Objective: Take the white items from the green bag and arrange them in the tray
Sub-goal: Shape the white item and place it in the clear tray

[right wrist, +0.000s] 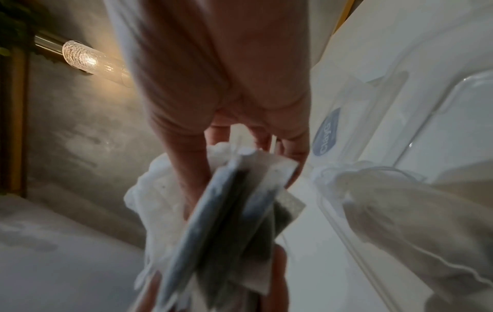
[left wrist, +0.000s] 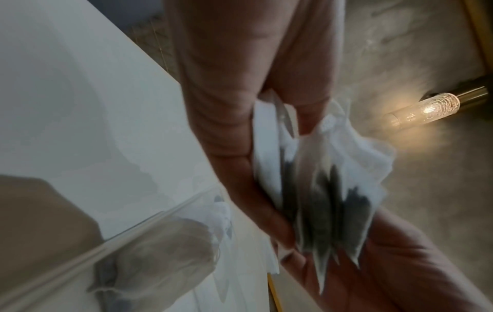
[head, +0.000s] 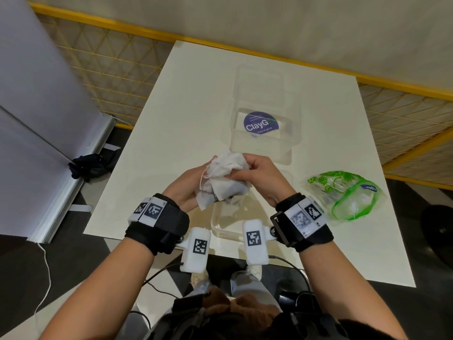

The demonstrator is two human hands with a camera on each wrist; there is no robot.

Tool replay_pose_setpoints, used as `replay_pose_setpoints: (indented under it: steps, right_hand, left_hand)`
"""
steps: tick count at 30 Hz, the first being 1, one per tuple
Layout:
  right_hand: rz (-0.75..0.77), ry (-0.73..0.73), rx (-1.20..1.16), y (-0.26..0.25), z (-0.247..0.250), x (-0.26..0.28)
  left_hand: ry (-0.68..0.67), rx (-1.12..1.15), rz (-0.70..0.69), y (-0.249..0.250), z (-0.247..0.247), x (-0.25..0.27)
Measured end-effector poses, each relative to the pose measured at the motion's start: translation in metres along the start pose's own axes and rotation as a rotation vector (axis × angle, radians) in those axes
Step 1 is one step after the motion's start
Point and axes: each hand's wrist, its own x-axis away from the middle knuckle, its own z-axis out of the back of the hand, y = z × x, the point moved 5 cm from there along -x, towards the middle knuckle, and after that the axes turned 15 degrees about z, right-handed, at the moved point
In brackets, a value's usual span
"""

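Both hands hold one bundle of white sachets (head: 225, 180), thin paper pouches with dark filling and a loose string. My left hand (head: 193, 185) cups the bundle from the left, and my right hand (head: 255, 173) pinches it from the right. The bundle hangs just above a clear tray (head: 217, 227) at the table's near edge. The green bag (head: 348, 192) lies open and slack on the table to the right. In the left wrist view the sachets (left wrist: 328, 200) fan out between the fingers. One sachet (right wrist: 395, 206) lies in the tray (right wrist: 333, 211).
A larger clear container (head: 291, 143) stands past the hands, over a purple ClayGo sticker (head: 261, 125). The white table (head: 171, 119) ends close to my body. A grey partition (head: 36, 106) stands left. Yellow mesh fencing (head: 110, 57) runs behind the table.
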Motion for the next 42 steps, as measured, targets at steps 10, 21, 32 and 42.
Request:
replay_pose_setpoints:
  steps: [10,21,32,42]
  right_hand:
    - [0.167,0.062,-0.101,-0.025,0.013,0.001]
    - [0.139,-0.106,0.323,-0.021,-0.021,-0.005]
    - [0.658,-0.221,0.784,-0.033,-0.033,-0.001]
    - [0.516,-0.107,0.493,-0.045,-0.013,-0.007]
  left_hand:
    - [-0.134,0.254,-0.048,0.005,0.01,0.004]
    - [-0.262,0.29,0.09,-0.003,-0.005,0.003]
    - [-0.358,0.394,0.04,-0.007,-0.008,0.004]
    - [-0.7,0.451,0.032,-0.01,-0.006,0.01]
